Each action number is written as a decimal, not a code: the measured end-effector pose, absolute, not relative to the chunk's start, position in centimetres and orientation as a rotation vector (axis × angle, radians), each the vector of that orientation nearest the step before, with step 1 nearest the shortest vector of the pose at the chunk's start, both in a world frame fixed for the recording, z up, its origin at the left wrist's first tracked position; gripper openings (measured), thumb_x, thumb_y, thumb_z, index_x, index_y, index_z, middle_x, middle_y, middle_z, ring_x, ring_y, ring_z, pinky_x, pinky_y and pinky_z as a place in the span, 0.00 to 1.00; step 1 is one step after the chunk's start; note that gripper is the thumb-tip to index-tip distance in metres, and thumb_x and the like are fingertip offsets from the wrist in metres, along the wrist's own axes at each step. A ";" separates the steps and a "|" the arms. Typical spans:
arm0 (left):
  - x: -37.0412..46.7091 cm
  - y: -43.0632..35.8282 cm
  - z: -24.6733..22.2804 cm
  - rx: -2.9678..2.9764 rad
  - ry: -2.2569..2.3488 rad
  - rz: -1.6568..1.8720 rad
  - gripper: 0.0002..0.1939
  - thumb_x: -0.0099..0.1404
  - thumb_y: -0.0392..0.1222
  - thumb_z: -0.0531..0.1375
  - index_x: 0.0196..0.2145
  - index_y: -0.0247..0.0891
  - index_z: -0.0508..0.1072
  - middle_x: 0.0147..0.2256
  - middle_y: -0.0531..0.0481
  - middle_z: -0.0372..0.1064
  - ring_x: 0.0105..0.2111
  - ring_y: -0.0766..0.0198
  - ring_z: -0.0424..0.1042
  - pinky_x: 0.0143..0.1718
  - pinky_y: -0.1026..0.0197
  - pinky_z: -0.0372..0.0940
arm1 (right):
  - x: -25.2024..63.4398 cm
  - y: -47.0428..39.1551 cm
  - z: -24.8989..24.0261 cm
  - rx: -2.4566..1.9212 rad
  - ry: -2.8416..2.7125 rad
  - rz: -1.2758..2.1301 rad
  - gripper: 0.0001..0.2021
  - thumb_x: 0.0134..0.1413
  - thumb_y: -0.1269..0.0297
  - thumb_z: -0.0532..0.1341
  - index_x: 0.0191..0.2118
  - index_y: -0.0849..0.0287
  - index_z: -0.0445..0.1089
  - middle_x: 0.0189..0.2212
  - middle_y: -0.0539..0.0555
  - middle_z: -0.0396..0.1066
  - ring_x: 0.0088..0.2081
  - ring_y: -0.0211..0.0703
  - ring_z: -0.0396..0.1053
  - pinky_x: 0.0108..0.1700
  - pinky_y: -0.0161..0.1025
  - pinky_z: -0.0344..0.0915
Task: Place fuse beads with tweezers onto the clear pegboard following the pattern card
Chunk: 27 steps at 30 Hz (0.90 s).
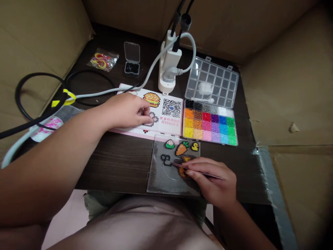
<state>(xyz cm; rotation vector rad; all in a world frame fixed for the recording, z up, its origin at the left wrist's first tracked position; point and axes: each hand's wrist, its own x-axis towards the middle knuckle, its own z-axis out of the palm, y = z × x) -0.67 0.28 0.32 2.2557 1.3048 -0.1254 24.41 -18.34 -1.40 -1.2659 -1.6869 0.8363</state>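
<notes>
My right hand (215,178) grips a thin pair of tweezers (197,170) over the clear pegboard (158,180). The tweezers' tip is by a black bead outline (165,160) on the board. Bead figures also sit there: a carrot (181,148), a yellow duck (195,146), a green and pale round one (170,144) and an orange-brown one (183,171), partly covered by my right hand. My left hand (130,111) rests on the printed pattern sheet (169,126), fingers curled in and nothing seen in them, beside a grey and pink paw-like pattern (153,118).
An open bead box (210,121) with many colours stands at right, its lid (212,81) folded back. Behind are a white power strip (168,74) with cables, a small box of black beads (132,68) and a bag of rings (102,60). Cardboard walls (286,76) surround the table.
</notes>
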 end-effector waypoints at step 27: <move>-0.9 0.1 0.5 2.292 1.235 -0.029 0.13 0.61 0.54 0.59 0.28 0.43 0.73 0.26 0.51 0.73 0.28 0.61 0.67 0.28 0.60 0.50 | 25.8 -5.3 0.4 -1.554 -1.301 0.388 0.04 0.45 0.63 0.69 0.27 0.58 0.79 0.26 0.54 0.80 0.28 0.44 0.79 0.32 0.39 0.78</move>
